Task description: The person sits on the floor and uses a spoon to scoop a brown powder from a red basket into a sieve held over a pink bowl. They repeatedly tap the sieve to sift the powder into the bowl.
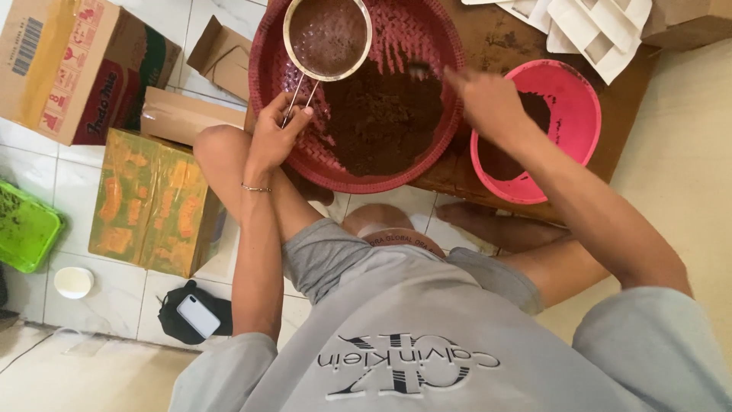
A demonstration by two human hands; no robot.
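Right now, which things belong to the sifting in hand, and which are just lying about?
In use: sieve in left hand; spoon in right hand; red basket of brown powder; pink bowl.

Lying about: cartons, phone, green tray, white cup.

Person's wearing a light grey short-sleeved t-shirt (pixel 427 336) with dark printed lettering on the chest, grey shorts (pixel 328 255), and a thin bracelet (pixel 256 188) on the left wrist.
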